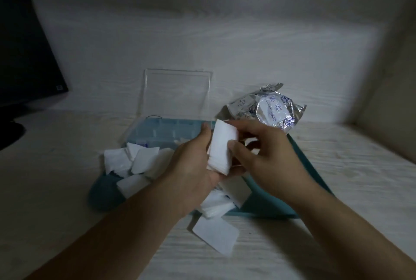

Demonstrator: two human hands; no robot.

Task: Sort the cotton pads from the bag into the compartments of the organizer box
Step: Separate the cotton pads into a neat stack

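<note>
Both hands hold one stack of cotton pads above the organizer box.

The left hand (193, 162) cups the stack of cotton pads (221, 147) from below, fingers curled round it; the right hand (263, 153) pinches its upper edge with thumb and fingertips. Below the stack lies the organizer box (164, 131), lid raised, loose pads (130, 160) heaped at its near left. The crumpled bag (267, 108) sits just right of the box. One pad (216, 233) lies on the table (337, 167) nearer than the box.

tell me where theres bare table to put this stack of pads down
Bare table lies left of the organizer box, before the dark monitor, and right of the box, below the foil bag. It is crowded at the box's near edge: loose pads heaped there, one pad on the table between the forearms.
</note>
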